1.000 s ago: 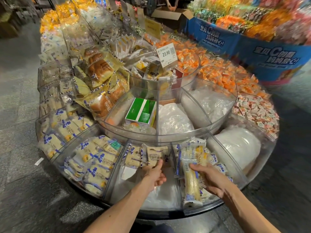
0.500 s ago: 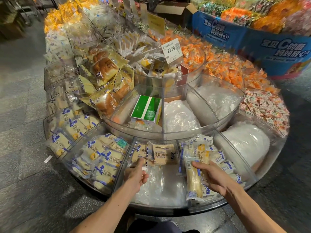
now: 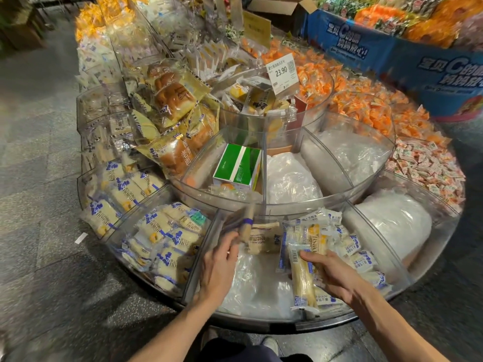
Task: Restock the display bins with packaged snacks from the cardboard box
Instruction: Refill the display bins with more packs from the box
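The left hand (image 3: 219,265) is held over the front middle compartment of the display bins (image 3: 202,254). Its grip is closed on the lower end of a small packet (image 3: 245,222), which is blurred by motion and lies over the compartment's clear plastic liner (image 3: 256,286). A second beige packet (image 3: 262,237) is propped near the back wall, just beside it. The right hand (image 3: 329,273) is placed in the neighbouring compartment on the right. Its grip is clamped on a long cream packet (image 3: 302,280), which is kept on end at the front of a pile of blue-and-white snack packets (image 3: 350,246). More such packets (image 3: 167,241) are heaped in the compartment to the left. A green box (image 3: 239,165) is lodged in the upper tier, and a 23.90 price sign (image 3: 281,71) is fixed above it. The open cardboard box (image 3: 282,6) is seen far behind.
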`<act>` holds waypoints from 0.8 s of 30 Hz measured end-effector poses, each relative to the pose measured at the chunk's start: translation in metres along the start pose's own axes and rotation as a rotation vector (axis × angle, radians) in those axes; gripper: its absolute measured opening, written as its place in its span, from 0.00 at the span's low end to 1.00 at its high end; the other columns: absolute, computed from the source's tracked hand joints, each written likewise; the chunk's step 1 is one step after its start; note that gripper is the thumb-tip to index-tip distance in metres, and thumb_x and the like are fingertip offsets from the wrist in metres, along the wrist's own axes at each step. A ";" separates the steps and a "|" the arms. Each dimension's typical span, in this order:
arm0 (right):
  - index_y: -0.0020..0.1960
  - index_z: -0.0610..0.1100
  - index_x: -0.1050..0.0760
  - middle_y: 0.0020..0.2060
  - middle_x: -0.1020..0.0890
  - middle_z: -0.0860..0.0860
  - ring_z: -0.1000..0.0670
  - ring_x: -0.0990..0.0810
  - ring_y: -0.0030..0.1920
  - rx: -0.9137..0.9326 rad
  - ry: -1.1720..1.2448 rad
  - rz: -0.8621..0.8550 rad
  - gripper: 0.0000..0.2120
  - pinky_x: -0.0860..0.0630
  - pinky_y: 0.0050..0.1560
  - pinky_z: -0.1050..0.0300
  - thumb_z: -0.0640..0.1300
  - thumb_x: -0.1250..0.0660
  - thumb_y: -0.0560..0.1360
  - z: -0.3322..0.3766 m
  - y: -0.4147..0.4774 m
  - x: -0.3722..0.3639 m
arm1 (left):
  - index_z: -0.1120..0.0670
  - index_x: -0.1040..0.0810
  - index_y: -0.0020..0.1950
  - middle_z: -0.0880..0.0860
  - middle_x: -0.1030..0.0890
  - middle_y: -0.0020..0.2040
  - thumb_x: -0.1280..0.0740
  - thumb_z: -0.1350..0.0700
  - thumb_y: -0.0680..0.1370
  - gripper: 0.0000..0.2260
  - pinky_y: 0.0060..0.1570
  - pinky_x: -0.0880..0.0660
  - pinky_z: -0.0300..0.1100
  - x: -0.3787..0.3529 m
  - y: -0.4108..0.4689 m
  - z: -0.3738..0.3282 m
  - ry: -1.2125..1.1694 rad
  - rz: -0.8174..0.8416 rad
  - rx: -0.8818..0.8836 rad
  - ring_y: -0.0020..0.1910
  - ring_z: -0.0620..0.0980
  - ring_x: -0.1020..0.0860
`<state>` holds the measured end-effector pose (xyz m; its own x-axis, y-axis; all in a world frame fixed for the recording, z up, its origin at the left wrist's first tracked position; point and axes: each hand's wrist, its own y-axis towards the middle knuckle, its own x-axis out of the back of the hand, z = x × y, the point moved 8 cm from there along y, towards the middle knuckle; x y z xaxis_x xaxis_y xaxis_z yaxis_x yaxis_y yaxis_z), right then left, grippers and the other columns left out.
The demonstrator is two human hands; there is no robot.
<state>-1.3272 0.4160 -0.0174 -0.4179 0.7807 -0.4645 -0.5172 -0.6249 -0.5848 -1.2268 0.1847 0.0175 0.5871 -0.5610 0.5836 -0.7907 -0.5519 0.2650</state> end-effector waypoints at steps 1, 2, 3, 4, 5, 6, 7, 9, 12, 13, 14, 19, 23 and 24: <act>0.52 0.33 0.17 0.50 0.16 0.33 0.38 0.14 0.43 0.011 0.019 -0.012 0.10 0.20 0.51 0.41 0.33 0.28 0.71 0.000 0.002 -0.001 | 0.43 0.25 0.59 0.47 0.20 0.31 0.30 0.63 0.77 0.17 0.23 0.28 0.41 0.001 -0.004 -0.007 0.092 0.018 -0.133 0.24 0.45 0.26; 0.52 0.33 0.18 0.50 0.16 0.33 0.39 0.13 0.43 0.001 0.016 -0.024 0.11 0.20 0.51 0.42 0.33 0.29 0.70 -0.001 0.002 -0.005 | 0.45 0.25 0.60 0.47 0.20 0.32 0.27 0.65 0.75 0.20 0.21 0.31 0.36 0.000 -0.008 -0.012 0.166 0.051 -0.224 0.23 0.42 0.29; 0.53 0.33 0.18 0.51 0.16 0.33 0.39 0.13 0.44 0.002 0.013 -0.019 0.12 0.18 0.50 0.43 0.32 0.29 0.70 -0.002 0.003 -0.009 | 0.48 0.23 0.61 0.47 0.19 0.33 0.25 0.67 0.72 0.22 0.21 0.33 0.31 -0.002 -0.012 -0.014 0.214 0.084 -0.296 0.24 0.39 0.30; 0.55 0.33 0.19 0.51 0.16 0.33 0.39 0.13 0.44 0.013 0.031 -0.018 0.13 0.16 0.48 0.44 0.32 0.29 0.70 -0.001 0.004 -0.013 | 0.50 0.22 0.60 0.46 0.17 0.34 0.23 0.68 0.69 0.24 0.24 0.36 0.26 -0.004 -0.016 -0.015 0.253 0.104 -0.350 0.26 0.37 0.30; 0.56 0.33 0.20 0.51 0.16 0.34 0.40 0.13 0.43 0.021 0.046 -0.005 0.15 0.15 0.44 0.45 0.31 0.29 0.70 -0.001 0.006 -0.014 | 0.51 0.21 0.60 0.46 0.17 0.35 0.21 0.68 0.67 0.25 0.26 0.38 0.24 -0.006 -0.019 -0.013 0.289 0.103 -0.391 0.26 0.36 0.30; 0.58 0.33 0.21 0.51 0.16 0.34 0.40 0.13 0.43 0.013 0.035 -0.016 0.16 0.15 0.42 0.47 0.31 0.30 0.70 -0.002 0.006 -0.014 | 0.51 0.22 0.60 0.45 0.16 0.36 0.20 0.67 0.66 0.26 0.27 0.40 0.23 -0.007 -0.021 -0.011 0.307 0.113 -0.402 0.26 0.36 0.29; 0.59 0.33 0.22 0.51 0.16 0.34 0.40 0.13 0.43 0.002 0.026 -0.019 0.16 0.15 0.41 0.47 0.31 0.30 0.71 -0.004 0.007 -0.013 | 0.50 0.22 0.60 0.45 0.16 0.37 0.19 0.66 0.65 0.27 0.28 0.40 0.23 -0.007 -0.023 -0.007 0.322 0.109 -0.406 0.26 0.37 0.26; 0.59 0.34 0.21 0.52 0.16 0.34 0.40 0.14 0.40 -0.005 0.028 -0.032 0.17 0.16 0.35 0.50 0.32 0.28 0.70 -0.004 0.007 -0.010 | 0.48 0.24 0.59 0.45 0.16 0.39 0.19 0.64 0.65 0.28 0.29 0.32 0.28 -0.007 -0.025 -0.003 0.361 0.086 -0.422 0.30 0.41 0.22; 0.61 0.36 0.21 0.54 0.17 0.34 0.44 0.19 0.33 -0.036 -0.117 -0.046 0.24 0.26 0.26 0.59 0.43 0.20 0.69 -0.006 0.010 -0.004 | 0.46 0.26 0.57 0.45 0.17 0.43 0.21 0.60 0.69 0.22 0.28 0.26 0.38 -0.001 -0.018 0.003 0.363 0.048 -0.350 0.33 0.45 0.20; 0.61 0.35 0.21 0.53 0.16 0.34 0.45 0.19 0.30 -0.033 -0.107 -0.050 0.24 0.29 0.22 0.61 0.43 0.20 0.69 -0.007 0.011 -0.004 | 0.46 0.25 0.55 0.45 0.18 0.43 0.23 0.59 0.72 0.17 0.28 0.25 0.40 0.003 -0.013 0.009 0.313 0.043 -0.260 0.34 0.46 0.20; 0.61 0.33 0.22 0.53 0.17 0.34 0.44 0.19 0.28 -0.034 -0.107 -0.064 0.24 0.30 0.18 0.62 0.42 0.21 0.69 -0.005 0.009 -0.006 | 0.47 0.24 0.53 0.45 0.18 0.43 0.26 0.57 0.75 0.11 0.29 0.23 0.43 0.008 -0.007 0.014 0.220 0.044 -0.138 0.34 0.46 0.20; 0.60 0.28 0.24 0.49 0.18 0.29 0.49 0.23 0.18 -0.013 -0.059 -0.102 0.16 0.39 0.10 0.65 0.37 0.32 0.76 0.009 -0.004 -0.021 | 0.59 0.23 0.49 0.53 0.18 0.37 0.35 0.52 0.82 0.10 0.27 0.23 0.40 0.012 0.017 0.041 -0.378 -0.066 0.566 0.29 0.45 0.20; 0.62 0.27 0.26 0.43 0.16 0.32 0.52 0.30 0.13 0.003 -0.086 -0.144 0.22 0.43 0.10 0.67 0.40 0.30 0.74 0.014 -0.009 -0.024 | 0.62 0.22 0.50 0.54 0.20 0.30 0.35 0.55 0.82 0.09 0.24 0.26 0.38 -0.021 -0.003 0.061 -0.688 0.091 1.017 0.27 0.48 0.22; 0.61 0.25 0.26 0.38 0.16 0.35 0.52 0.29 0.13 -0.003 -0.070 -0.153 0.18 0.42 0.09 0.66 0.37 0.32 0.76 0.017 -0.015 -0.032 | 0.62 0.22 0.50 0.54 0.19 0.31 0.35 0.56 0.82 0.09 0.25 0.25 0.38 -0.030 -0.009 0.065 -0.749 0.134 1.090 0.27 0.48 0.22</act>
<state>-1.3191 0.4004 0.0170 -0.3860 0.8643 -0.3224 -0.5765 -0.4989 -0.6472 -1.2256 0.1667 -0.0520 0.7473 -0.6574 -0.0973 -0.5132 -0.4779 -0.7129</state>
